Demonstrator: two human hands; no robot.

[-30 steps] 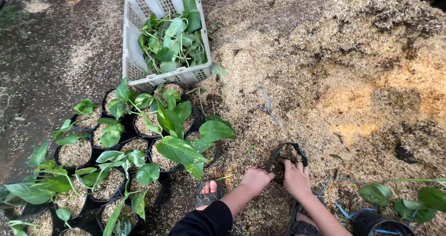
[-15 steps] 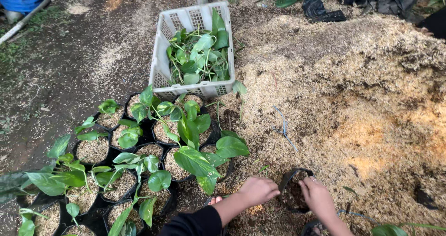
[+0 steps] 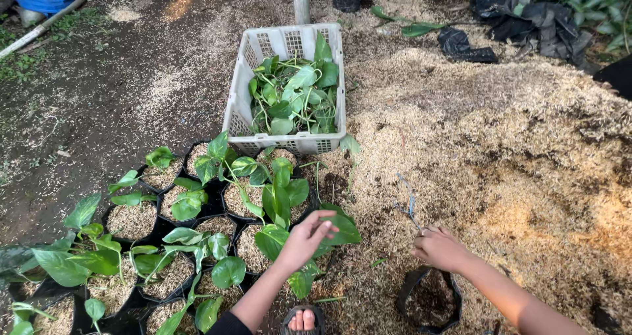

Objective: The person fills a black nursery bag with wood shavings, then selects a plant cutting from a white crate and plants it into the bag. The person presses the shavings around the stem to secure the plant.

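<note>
Done so far: a cluster of soft black plastic grow bags, packed to the brim with pale husk mix and each carrying a broad-leaved green cutting, sits side by side on the dark bare soil.
In hand now: one limp black plastic grow bag stands open-mouthed at the foot of the heap, dark mix inside, no plant in it; filling looks unfinished, by my read.
Left to do: the white slotted plastic crate holds a good tangle of loose heart-shaped green cuttings, so plenty of stock is waiting.
Left hand: left hand hovers over the potted leaves, fingers loosely spread and half curled, gripping nothing I can see.
Right hand: right hand is curled just above the empty bag's rim, close to a thin bluish twig; whether it pinches anything I cannot tell.
Materials: the big tan heap of rice husk and sawdust looks dry, flaky and loose; bags are thin and crumpled; leaves are glossy and smooth.
Edges: crumpled black plastic sheeting lies beyond the heap.
</note>
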